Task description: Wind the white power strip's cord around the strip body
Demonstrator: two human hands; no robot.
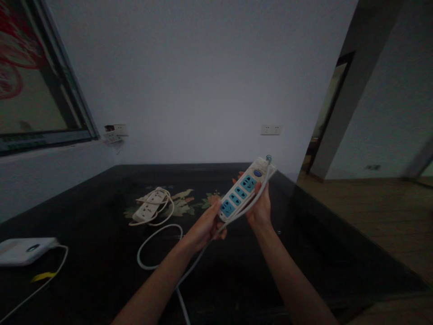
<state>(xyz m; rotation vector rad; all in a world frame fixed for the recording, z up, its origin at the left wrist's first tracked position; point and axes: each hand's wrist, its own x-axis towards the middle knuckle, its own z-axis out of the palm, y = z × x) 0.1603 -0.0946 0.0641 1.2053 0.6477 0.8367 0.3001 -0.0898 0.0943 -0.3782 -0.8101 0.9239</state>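
Above the dark table I hold a white power strip with blue sockets and a dark blue switch near its far end. It slants up to the right. My left hand is closed around the strip's near end, thumb on top. Further up, my right hand grips the right side, with fingertips showing at the left edge. The strip's white cord leaves the far end, bends back along the right side past my left hand, and loops onto the table.
A second white power strip, wrapped in its cord, lies left on the black table with a flower pattern. At far left are a white device with a cable and a yellow scrap. Wall sockets are behind.
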